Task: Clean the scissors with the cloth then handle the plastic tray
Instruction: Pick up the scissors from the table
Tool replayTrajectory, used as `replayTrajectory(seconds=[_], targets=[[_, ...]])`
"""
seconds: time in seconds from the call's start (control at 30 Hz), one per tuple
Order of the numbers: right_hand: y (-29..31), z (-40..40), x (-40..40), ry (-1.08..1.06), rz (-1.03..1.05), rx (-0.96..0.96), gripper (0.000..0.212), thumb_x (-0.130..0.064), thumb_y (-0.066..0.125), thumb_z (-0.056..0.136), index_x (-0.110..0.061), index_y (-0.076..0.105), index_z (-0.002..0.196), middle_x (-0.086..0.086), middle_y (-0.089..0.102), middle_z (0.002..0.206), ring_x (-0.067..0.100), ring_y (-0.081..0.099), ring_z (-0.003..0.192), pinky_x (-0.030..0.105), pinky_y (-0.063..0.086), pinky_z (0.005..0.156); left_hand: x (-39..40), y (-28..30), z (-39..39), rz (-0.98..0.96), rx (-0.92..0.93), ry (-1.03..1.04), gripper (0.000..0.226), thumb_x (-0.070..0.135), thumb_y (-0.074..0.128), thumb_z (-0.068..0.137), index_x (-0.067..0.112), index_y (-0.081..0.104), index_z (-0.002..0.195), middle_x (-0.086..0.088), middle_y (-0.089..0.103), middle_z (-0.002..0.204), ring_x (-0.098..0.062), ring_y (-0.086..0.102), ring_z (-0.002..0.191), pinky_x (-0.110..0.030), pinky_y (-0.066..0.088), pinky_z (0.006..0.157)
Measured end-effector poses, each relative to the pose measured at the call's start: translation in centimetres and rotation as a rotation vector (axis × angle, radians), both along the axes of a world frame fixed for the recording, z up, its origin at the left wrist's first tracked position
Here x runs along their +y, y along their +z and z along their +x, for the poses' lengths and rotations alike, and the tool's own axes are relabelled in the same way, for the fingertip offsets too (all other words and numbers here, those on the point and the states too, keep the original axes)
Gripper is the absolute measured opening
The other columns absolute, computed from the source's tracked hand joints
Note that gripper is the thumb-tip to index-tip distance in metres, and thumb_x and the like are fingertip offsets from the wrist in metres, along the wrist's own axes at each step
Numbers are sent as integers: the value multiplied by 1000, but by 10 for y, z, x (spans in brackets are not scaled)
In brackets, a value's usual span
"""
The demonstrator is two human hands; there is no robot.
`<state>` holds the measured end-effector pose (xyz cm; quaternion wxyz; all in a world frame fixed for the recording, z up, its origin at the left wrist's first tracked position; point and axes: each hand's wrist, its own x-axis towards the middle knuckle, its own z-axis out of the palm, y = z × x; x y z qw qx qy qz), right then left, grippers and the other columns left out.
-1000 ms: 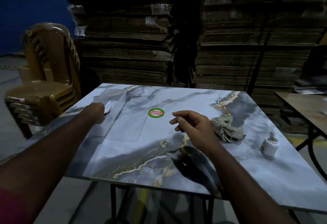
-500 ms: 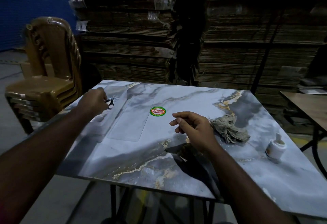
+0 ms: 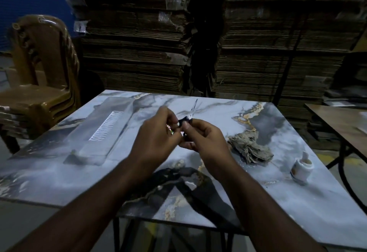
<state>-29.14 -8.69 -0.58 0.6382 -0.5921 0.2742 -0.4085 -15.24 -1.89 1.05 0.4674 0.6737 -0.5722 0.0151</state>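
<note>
Small scissors [image 3: 191,113] with black handles and thin silver blades point up and away over the middle of the marble-patterned table [image 3: 218,202]. My left hand [image 3: 156,136] and my right hand [image 3: 202,138] both pinch the handles. The blades look slightly parted. A crumpled grey-brown cloth [image 3: 248,148] lies on the table just right of my right hand, untouched. A clear plastic tray [image 3: 103,130] with a white wavy strip lies flat at the table's left side.
A small white bottle [image 3: 300,169] stands near the right edge. Stacked brown plastic chairs [image 3: 37,92] sit to the left, a second table [image 3: 341,124] to the right, and tall stacks of flattened cardboard [image 3: 139,43] behind.
My left hand has lifted the scissors from beside the tray and brought them to the table's middle. My right hand has risen to meet them and taken hold too.
</note>
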Motion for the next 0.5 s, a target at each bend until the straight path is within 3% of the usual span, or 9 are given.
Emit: replayTrajectory(seconds=[0.1,0.17,0.23,0.3,0.33,0.4,0.5], targets=[[-9,-16,-8,-86,10,-62,13,-8,68,100,-2,77,108,14,81,94,23,76,85,29,64,81,-7,-13,-8,-41,-13,-56,26,19,79,83,29,56,91,14,63,77,-9,61,67,-24,46,58],[-13,-27,-17,-114,23,-82,12,-7,69,99,-1,78,104,23,79,97,24,75,85,28,64,82,-16,-21,-9,-102,17,-63,31,23,83,82,34,57,95,14,61,89,-9,60,75,-17,45,63],[-15,-36,-29,-100,18,-52,15,-7,67,100,-1,78,109,26,78,104,23,76,90,28,64,87,-30,-27,-10,-21,204,-93,29,33,83,83,36,62,102,13,63,98,-8,62,79,-17,52,71],[-16,-42,-38,-35,10,-27,23,-6,63,102,-2,75,122,20,80,110,22,78,103,29,62,94,-46,-26,-14,192,568,-335,25,31,78,90,26,71,113,2,70,101,-10,69,79,-34,63,80],[-16,-44,-43,-6,1,-16,26,-4,61,103,-4,74,126,16,80,114,23,78,108,30,61,96,-53,-27,-15,264,709,-458,23,24,75,93,17,73,115,-6,71,98,-15,70,77,-38,65,79],[-15,-46,-51,-27,-32,16,26,-1,61,103,-9,76,123,10,82,113,23,79,106,29,62,94,-68,-27,-16,278,754,-525,18,15,69,97,6,77,111,-19,70,91,-18,66,72,-32,63,72],[-18,-51,-65,-174,-58,46,17,-2,69,97,-12,81,105,7,84,97,23,81,93,26,63,81,-86,-32,-13,236,759,-502,17,15,67,98,5,80,102,-13,64,73,-13,56,59,-24,53,57]])
